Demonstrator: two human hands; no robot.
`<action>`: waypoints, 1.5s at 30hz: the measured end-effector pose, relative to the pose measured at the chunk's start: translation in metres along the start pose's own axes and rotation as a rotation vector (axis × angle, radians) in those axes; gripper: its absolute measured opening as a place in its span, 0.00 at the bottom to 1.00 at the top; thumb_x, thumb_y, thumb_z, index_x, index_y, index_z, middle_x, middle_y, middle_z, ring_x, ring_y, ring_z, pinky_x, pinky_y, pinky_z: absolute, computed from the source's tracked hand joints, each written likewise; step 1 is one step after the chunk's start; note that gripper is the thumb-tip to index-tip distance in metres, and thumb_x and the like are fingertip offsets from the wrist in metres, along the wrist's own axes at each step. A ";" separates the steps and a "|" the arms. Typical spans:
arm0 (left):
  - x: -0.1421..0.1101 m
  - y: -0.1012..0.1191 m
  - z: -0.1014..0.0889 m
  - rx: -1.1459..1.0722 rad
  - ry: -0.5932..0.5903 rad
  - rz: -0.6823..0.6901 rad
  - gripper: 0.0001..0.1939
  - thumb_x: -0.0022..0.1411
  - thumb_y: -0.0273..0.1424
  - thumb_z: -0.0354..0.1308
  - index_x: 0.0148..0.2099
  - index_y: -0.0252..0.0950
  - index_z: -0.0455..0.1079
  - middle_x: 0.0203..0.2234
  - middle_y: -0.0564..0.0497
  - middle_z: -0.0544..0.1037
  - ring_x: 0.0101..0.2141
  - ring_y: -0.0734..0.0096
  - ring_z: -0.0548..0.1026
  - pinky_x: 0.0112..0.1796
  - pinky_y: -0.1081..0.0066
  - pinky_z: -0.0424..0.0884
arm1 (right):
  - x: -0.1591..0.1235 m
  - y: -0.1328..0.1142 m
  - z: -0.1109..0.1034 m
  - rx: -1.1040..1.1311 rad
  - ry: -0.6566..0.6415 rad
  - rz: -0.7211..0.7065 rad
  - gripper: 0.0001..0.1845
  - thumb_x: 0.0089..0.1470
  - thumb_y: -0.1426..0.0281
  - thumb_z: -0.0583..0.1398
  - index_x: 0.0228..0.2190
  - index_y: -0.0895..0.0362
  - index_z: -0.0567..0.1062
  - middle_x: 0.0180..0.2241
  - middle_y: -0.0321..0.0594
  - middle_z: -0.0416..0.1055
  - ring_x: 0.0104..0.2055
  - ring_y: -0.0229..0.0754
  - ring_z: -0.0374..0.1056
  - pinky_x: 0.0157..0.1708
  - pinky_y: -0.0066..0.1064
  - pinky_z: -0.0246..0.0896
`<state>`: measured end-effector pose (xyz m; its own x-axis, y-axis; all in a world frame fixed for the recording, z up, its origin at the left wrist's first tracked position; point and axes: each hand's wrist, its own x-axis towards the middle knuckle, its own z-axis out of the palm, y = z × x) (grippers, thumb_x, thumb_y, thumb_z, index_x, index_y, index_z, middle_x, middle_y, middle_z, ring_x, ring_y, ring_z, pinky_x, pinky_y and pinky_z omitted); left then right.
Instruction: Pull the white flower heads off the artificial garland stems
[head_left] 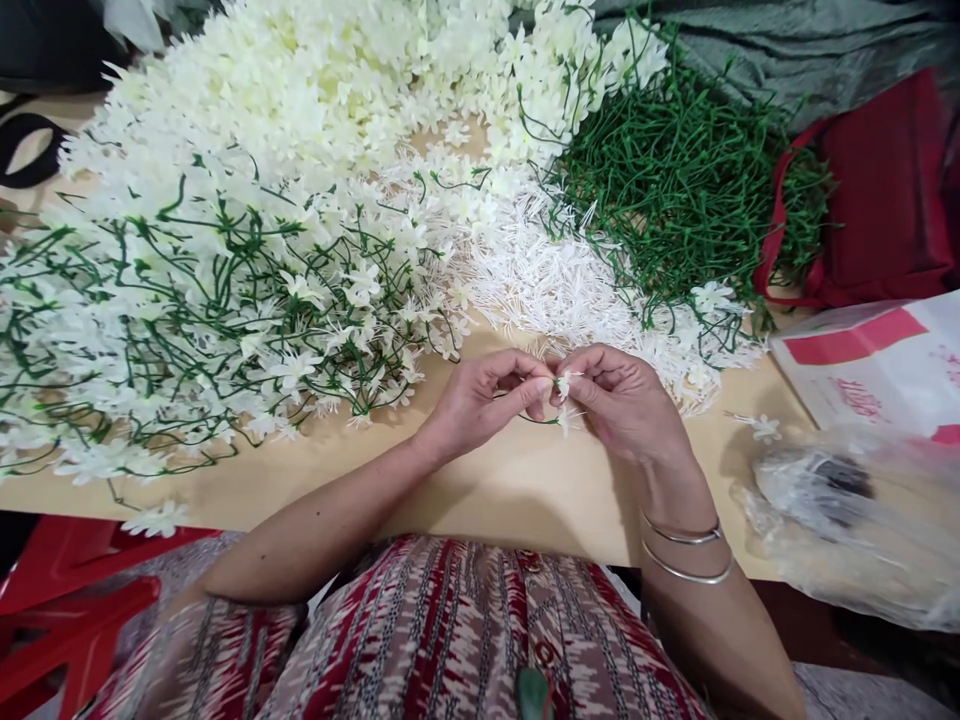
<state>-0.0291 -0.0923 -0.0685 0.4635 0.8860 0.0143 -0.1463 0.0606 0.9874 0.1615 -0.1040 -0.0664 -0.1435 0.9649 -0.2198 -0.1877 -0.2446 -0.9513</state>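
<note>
Over the table's near edge, my left hand (491, 398) pinches a green plastic stem (538, 419) between thumb and fingers. My right hand (626, 405) is closed in a pinch on a small white stamen piece (565, 384), which meets the stem's tip between both hands. The fingers partly hide where the two join. Just beyond my hands lies a heap of loose white stamens (525, 265). Finished-looking artificial flowers (225, 310), white with green stems, are piled to the left. Bare green stems (675, 190) form a tangled mound at the back right.
Loose white petals (300, 80) are heaped at the back. A red bag (885, 190) sits at the right, with a white and pink printed bag (885, 365) and a clear plastic bag (862, 520) nearer me. A red plastic stool (75, 570) stands below the table's left edge.
</note>
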 end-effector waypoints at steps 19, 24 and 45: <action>-0.001 -0.007 0.000 0.053 0.043 -0.006 0.19 0.68 0.47 0.63 0.40 0.34 0.74 0.27 0.50 0.82 0.28 0.73 0.81 0.34 0.73 0.78 | 0.001 0.008 0.004 -0.062 0.013 -0.066 0.14 0.49 0.58 0.74 0.28 0.51 0.79 0.25 0.32 0.78 0.27 0.38 0.74 0.32 0.32 0.73; 0.000 -0.010 0.002 0.022 0.053 -0.004 0.20 0.68 0.48 0.62 0.42 0.34 0.73 0.28 0.51 0.82 0.29 0.73 0.81 0.35 0.72 0.78 | 0.001 0.005 0.002 -0.006 0.011 -0.051 0.15 0.47 0.58 0.75 0.32 0.50 0.79 0.26 0.31 0.77 0.27 0.36 0.72 0.31 0.30 0.71; -0.001 -0.006 0.002 0.131 0.049 0.042 0.16 0.72 0.44 0.59 0.40 0.35 0.71 0.27 0.51 0.81 0.29 0.75 0.80 0.35 0.74 0.75 | -0.001 0.006 -0.001 -0.146 0.062 -0.116 0.13 0.49 0.58 0.74 0.30 0.51 0.79 0.29 0.34 0.76 0.30 0.37 0.69 0.31 0.30 0.68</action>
<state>-0.0270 -0.0945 -0.0743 0.4158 0.9080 0.0513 -0.0479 -0.0345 0.9983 0.1614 -0.1061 -0.0725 -0.0680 0.9909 -0.1157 -0.0555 -0.1196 -0.9913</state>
